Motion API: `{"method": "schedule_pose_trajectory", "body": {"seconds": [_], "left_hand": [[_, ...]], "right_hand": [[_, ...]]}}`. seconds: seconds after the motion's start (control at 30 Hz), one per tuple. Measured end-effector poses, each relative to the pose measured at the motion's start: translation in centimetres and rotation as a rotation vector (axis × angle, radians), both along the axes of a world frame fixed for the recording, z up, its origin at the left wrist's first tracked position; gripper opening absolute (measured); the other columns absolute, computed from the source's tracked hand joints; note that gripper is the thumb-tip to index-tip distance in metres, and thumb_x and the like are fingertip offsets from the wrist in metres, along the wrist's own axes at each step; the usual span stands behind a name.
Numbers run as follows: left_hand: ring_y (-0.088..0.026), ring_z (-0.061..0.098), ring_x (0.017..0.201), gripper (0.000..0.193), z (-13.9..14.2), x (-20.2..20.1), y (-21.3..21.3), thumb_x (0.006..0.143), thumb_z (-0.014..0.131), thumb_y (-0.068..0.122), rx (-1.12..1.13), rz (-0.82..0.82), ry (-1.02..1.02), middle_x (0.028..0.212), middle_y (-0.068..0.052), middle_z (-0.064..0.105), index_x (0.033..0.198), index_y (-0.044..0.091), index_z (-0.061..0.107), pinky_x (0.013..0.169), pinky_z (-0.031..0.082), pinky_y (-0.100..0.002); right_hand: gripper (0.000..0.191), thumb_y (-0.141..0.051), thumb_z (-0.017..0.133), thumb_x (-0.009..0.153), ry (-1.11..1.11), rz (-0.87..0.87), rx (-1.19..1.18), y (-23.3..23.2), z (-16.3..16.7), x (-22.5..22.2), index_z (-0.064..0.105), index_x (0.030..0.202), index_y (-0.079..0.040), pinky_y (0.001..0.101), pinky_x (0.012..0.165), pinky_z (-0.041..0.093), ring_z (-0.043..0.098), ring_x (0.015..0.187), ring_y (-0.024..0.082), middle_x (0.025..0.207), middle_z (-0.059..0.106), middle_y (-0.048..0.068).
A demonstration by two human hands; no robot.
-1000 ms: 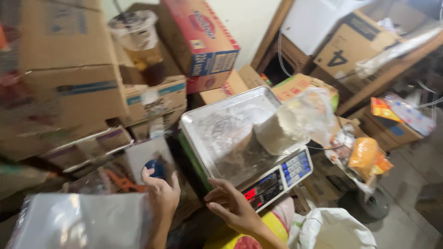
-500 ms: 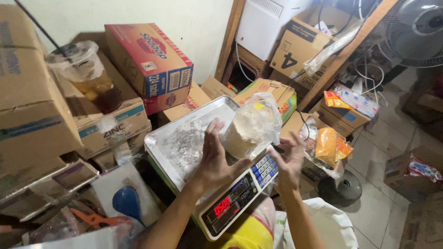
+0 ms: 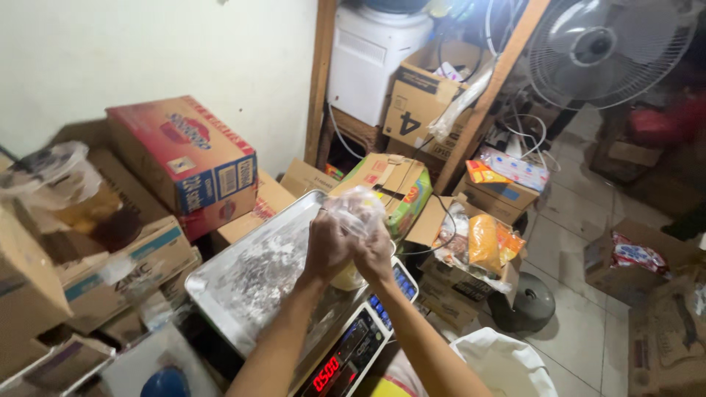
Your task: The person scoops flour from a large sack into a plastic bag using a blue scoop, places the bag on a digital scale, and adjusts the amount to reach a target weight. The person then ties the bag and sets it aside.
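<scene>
Clear plastic bag [image 3: 357, 209] gripped at its neck by both hands [image 3: 351, 251] above the scale's metal tray [image 3: 250, 276]

Thin glossy clear plastic bag [image 3: 358, 209]; dull scuffed metal scale tray [image 3: 254, 272]; matt cardboard boxes [image 3: 184, 158]; rough wooden post [image 3: 319, 73]

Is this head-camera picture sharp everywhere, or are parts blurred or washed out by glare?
In the head view, both hands, the left hand and right hand, and the clear plastic bag they grip look fairly sharp; the metal tray shows dull glare; the left-edge boxes are smeared and stretched; the fan corner lies dim; the scale display glows red.
</scene>
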State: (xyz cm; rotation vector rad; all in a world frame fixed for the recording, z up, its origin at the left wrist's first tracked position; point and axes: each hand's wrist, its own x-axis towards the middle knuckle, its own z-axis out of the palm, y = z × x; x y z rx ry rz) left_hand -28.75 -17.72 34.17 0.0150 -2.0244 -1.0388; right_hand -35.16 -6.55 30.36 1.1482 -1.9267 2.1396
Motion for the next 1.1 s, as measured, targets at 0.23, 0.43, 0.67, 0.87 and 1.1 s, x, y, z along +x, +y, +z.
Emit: {"method": "schedule_pose_trajectory", "body": {"seconds": [0.23, 0.43, 0.67, 0.87, 1.1], "left_hand": [[-0.041, 0.067, 0.103, 0.019, 3.0, -0.5, 1.5, 0.097, 0.062, 0.010, -0.093, -0.065, 0.272, 0.109, -0.024, 0.069, 0.108, -0.004, 0.069, 0.092, 0.054, -0.049], [-0.037, 0.066, 0.092, 0.019, 9.0, 4.0, 5.0, 0.095, 0.058, 0.009, -0.025, -0.250, 0.246, 0.099, -0.021, 0.063, 0.108, -0.003, 0.066, 0.082, 0.055, -0.045], [-0.030, 0.070, 0.092, 0.021, 9.9, 9.1, 10.0, 0.088, 0.072, 0.002, 0.107, -0.581, 0.151, 0.097, -0.013, 0.065, 0.108, 0.004, 0.064, 0.080, 0.055, -0.037], [-0.021, 0.070, 0.083, 0.022, 2.9, 12.6, 16.9, 0.080, 0.076, 0.000, 0.187, -0.779, 0.078, 0.089, -0.006, 0.066, 0.093, 0.007, 0.060, 0.076, 0.055, -0.032], [-0.016, 0.054, 0.064, 0.023, -5.2, 14.7, 20.5, 0.079, 0.087, 0.010, 0.381, -0.994, -0.453, 0.079, -0.003, 0.057, 0.082, 0.005, 0.064, 0.055, 0.044, -0.032]], "right_hand": [[0.039, -0.026, 0.058, 0.105, -0.028, 0.003, -0.202, -1.0, 3.8, 1.8, 0.059, 0.133, 0.001, 0.0282, 0.094, 0.052, 0.063, 0.108, 0.013, 0.118, 0.069, 0.007], [0.022, -0.017, 0.050, 0.113, -0.042, -0.040, -0.230, 3.1, 6.4, 5.0, 0.057, 0.126, -0.001, 0.0242, 0.074, 0.052, 0.061, 0.087, 0.007, 0.098, 0.066, 0.001], [0.029, -0.007, 0.063, 0.105, -0.075, -0.027, -0.091, 14.6, 10.3, 12.7, 0.051, 0.131, 0.001, 0.0250, 0.094, 0.050, 0.059, 0.109, 0.010, 0.116, 0.062, 0.004], [0.046, -0.004, 0.064, 0.094, -0.151, 0.110, 0.125, 23.4, 8.3, 17.3, 0.046, 0.135, 0.003, 0.0293, 0.092, 0.055, 0.061, 0.118, 0.018, 0.134, 0.053, 0.007], [0.029, 0.008, 0.060, 0.092, -0.312, 0.057, 0.494, 30.9, -1.0, 19.5, 0.058, 0.119, -0.002, 0.0289, 0.080, 0.053, 0.065, 0.093, 0.018, 0.097, 0.066, 0.010]]}}
